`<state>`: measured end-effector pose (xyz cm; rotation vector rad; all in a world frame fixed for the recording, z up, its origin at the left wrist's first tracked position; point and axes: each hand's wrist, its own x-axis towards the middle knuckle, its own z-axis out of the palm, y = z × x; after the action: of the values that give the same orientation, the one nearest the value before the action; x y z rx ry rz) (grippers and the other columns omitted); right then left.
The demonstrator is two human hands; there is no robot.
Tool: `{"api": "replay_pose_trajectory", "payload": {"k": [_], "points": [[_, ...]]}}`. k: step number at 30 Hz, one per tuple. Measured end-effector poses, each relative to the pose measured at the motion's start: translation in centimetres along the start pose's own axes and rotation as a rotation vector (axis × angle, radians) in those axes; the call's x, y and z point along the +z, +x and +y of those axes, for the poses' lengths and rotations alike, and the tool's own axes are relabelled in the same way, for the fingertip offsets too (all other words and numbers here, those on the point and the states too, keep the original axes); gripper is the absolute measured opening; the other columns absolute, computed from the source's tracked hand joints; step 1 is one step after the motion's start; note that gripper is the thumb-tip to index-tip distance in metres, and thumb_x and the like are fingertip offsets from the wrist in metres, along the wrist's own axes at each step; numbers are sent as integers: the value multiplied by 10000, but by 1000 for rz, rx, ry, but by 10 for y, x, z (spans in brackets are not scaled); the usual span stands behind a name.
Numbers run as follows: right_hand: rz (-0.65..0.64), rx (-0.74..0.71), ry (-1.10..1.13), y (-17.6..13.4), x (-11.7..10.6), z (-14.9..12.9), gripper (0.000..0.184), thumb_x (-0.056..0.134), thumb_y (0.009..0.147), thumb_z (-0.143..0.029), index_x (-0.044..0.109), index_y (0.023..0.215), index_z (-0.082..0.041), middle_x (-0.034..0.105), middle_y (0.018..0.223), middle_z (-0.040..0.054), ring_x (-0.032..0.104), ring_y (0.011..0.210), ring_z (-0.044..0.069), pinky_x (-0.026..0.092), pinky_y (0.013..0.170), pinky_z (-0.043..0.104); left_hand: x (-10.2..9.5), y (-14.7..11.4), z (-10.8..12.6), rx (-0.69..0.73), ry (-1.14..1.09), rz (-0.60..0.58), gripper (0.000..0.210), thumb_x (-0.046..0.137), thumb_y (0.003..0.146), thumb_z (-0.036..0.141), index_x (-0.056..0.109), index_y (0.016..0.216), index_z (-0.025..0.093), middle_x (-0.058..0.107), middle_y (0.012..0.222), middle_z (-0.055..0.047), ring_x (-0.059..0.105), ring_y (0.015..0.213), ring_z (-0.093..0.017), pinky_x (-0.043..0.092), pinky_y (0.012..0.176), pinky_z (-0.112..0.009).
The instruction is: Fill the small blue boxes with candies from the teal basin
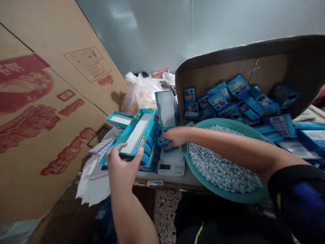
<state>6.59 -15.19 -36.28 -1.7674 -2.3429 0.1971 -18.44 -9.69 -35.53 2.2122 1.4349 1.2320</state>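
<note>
The left hand (124, 157) has a wide grip, holding a blue tray's (137, 130) near end between thumb and fingers. The right hand (176, 136) touches a small blue box (166, 145) over the scale (171, 166); hidden fingertips leave its pinch unclear. A narrow strip of surface (190, 179) separates scale and teal basin (203, 183), partly covered by the forearm (228, 144).
</note>
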Motion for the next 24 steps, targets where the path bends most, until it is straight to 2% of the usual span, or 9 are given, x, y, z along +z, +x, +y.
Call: {"api": "replay_pose_trajectory", "payload": {"k": [2,4,7,9,11,13,16,19,24], "points": [[-42,-33,13,-10,-23,1,385,683,870,-299,651,1233,-174,784,989,83,702,821,233,535,720,351,-9,3,-3,-13,38,-55,578,804,674,551,669,1142,238,590,1255,-129,547,1319,-383,410,1201,-620],[9,-63,50,-20,-52,-1,494,685,896,-340,606,1344,-147,762,1143,135,700,933,260,530,764,361,-14,5,-4,-49,56,-77,695,822,637,572,651,1211,218,597,1275,-147,539,1335,-408,408,1197,-635],[293,-33,79,-17,-92,-9,618,637,947,-402,492,1494,-154,695,1330,164,657,1110,289,505,869,368,-11,6,-5,-77,49,-63,839,833,571,585,603,1249,147,584,1279,-191,529,1339,-438,417,1187,-639],[415,21,61,3,-106,-14,619,619,960,-383,467,1510,-143,666,1376,175,627,1163,300,484,912,369,-6,6,-7,-58,29,-40,824,819,561,571,590,1221,134,571,1261,-191,528,1328,-428,422,1188,-623],[417,79,22,34,-111,-17,545,604,959,-340,514,1443,-106,671,1348,193,624,1144,306,475,903,370,-3,5,-9,-54,10,-22,801,807,563,560,578,1206,140,552,1255,-183,521,1325,-415,425,1187,-614],[359,138,-29,65,-111,-15,426,581,947,-289,595,1313,-72,699,1254,211,645,1068,308,473,832,366,-3,4,-12,-50,2,-25,788,800,572,560,568,1199,144,538,1248,-176,508,1335,-411,423,1188,-613],[304,136,-119,95,-111,-4,363,594,894,-226,645,1214,-62,718,1159,207,659,990,304,445,735,356,-5,3,-14,-23,14,-56,770,799,589,561,557,1193,150,529,1226,-162,512,1322,-406,437,1174,-614],[308,82,-129,104,-115,9,408,620,864,-218,642,1249,-85,719,1170,179,645,980,291,426,722,357,-6,1,-15,9,22,-67,749,800,605,550,552,1189,153,523,1218,-156,529,1288,-400,455,1151,-624],[270,34,-54,101,-113,7,292,636,863,-232,703,1129,-131,736,1084,126,629,915,236,441,745,344,-5,0,-15,25,25,-54,711,807,640,513,540,1196,157,530,1217,-157,520,1297,-397,462,1139,-630]]}}
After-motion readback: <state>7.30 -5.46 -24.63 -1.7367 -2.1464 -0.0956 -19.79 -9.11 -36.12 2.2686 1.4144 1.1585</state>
